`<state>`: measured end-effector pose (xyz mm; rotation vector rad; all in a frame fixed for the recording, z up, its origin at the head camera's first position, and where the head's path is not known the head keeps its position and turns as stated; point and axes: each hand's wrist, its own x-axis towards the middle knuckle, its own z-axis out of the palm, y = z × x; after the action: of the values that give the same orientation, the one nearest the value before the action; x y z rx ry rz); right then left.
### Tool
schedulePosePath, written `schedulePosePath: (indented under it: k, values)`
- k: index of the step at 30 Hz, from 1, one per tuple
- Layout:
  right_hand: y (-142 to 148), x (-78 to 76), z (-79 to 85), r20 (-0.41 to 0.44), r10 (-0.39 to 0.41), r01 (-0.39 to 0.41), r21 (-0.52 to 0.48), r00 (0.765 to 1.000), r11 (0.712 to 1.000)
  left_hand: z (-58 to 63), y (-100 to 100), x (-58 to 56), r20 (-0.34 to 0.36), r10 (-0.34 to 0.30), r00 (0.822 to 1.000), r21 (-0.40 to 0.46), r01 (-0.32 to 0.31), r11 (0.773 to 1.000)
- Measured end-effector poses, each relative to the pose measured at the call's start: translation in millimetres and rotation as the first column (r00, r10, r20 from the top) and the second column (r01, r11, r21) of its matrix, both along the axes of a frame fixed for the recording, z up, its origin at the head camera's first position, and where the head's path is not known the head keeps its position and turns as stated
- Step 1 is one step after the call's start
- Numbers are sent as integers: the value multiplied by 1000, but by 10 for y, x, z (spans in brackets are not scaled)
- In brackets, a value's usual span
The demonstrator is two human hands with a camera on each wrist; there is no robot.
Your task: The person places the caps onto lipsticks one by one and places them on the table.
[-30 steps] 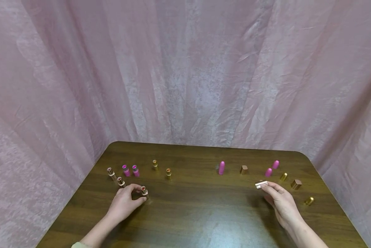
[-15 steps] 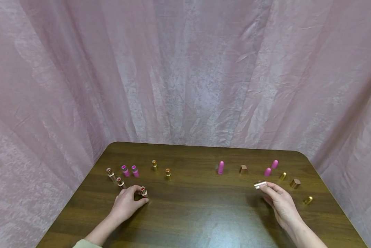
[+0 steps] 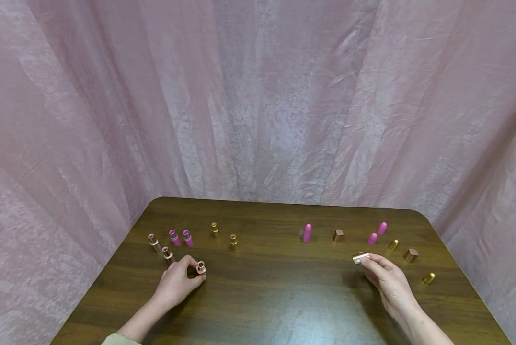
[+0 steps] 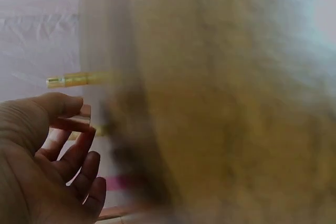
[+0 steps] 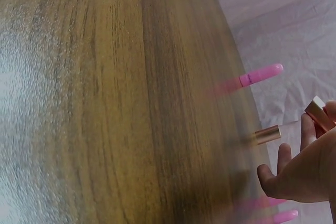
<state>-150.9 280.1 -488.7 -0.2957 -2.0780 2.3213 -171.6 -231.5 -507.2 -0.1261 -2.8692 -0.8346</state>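
Note:
At the left of the table, my left hand [image 3: 176,282] pinches an uncapped rose-gold lipstick tube [image 3: 200,268] between thumb and index finger, its round open top facing up. In the left wrist view that tube [image 4: 72,124] is partly covered by the fingers. Two similar rose-gold tubes stand beside this hand, the nearer one [image 3: 168,255] just behind the knuckles. On the right, my right hand [image 3: 389,282] holds a rose-gold lipstick cap [image 3: 361,258] above the table, lying sideways and pointing left. The right wrist view shows the cap [image 5: 318,113] between thumb and fingers.
Behind the left hand stand two pink tubes [image 3: 188,238] and two gold tubes [image 3: 234,242]. A tall pink lipstick [image 3: 307,233] stands right of centre. Rose-gold [image 3: 410,255], pink [image 3: 372,239] and gold caps [image 3: 429,278] surround the right hand. Pink curtain [image 3: 258,120] hangs behind the table.
The left hand has shifted slightly, and the tube it pinches has tilted so that its open top shows more. The right hand stays almost in place with the cap.

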Motion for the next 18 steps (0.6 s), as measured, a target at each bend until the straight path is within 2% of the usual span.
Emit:
schedulePosePath:
  k: [6,11,18]
  values:
    - [-10,11,27,11,-16,17,-36,1000,999,148,105,-9,-25,-34,999,32,35,999]
    - [-51,7,34,-4,-21,20,-77,1000,997,270,228,17,-60,-84,995,50,88,995]
    - [-108,18,35,-40,-32,27,-129,999,991,368,412,27,-144,-188,972,31,194,981]
